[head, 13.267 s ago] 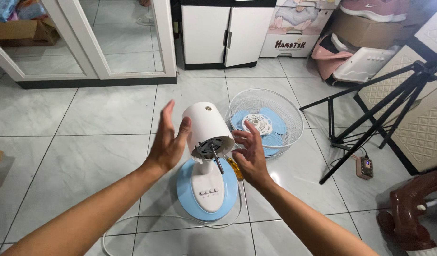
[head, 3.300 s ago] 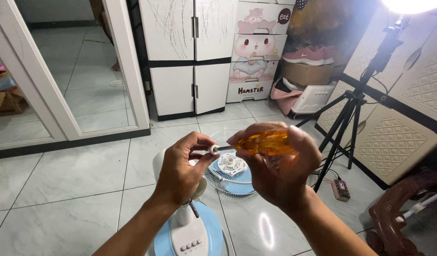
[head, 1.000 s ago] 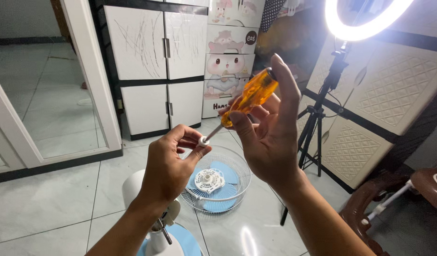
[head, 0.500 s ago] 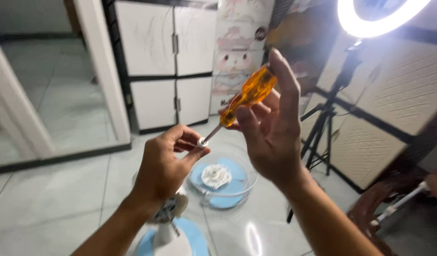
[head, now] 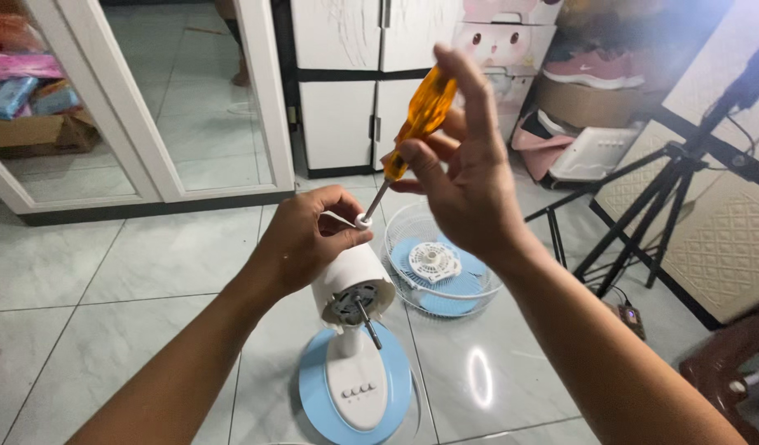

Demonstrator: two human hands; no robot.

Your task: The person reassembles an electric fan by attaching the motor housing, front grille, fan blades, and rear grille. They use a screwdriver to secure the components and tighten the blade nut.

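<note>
Left hand (head: 301, 239): your fingers are curled shut, pinching a small white knob (head: 363, 221) between thumb and forefinger, up at chest height above the fan.
Knob: hard plastic by the look of it, light and small, likely slick; I'd say the rim is the place to pinch it, and a loose pinch could let it slip or spin.
Right hand (head: 466, 185): you've got the screwdriver (head: 412, 124) held loosely, thumb and inner fingers closed on the amber handle, forefinger stretched up along it.
Screwdriver: stiff steel shaft slanting down, tip meeting the knob; the handle looks smooth and glossy, so a fuller grip around its middle would serve better for turning.
Fan (head: 353, 284): below your hands, white motor housing with its bare shaft sticking out, standing on a blue base with a white button panel; top-heavy, I'd judge, so take it by the neck or base.
Grille (head: 396, 243): white wire guard lying like a bowl on the floor just right of the fan; thin wire, probably springy and easy to bend.
In the grille: blue blades (head: 445, 288) with a white hub, lying flat inside.
Box (head: 33, 132): far left behind the glass, cardboard, holding coloured packets.
</note>
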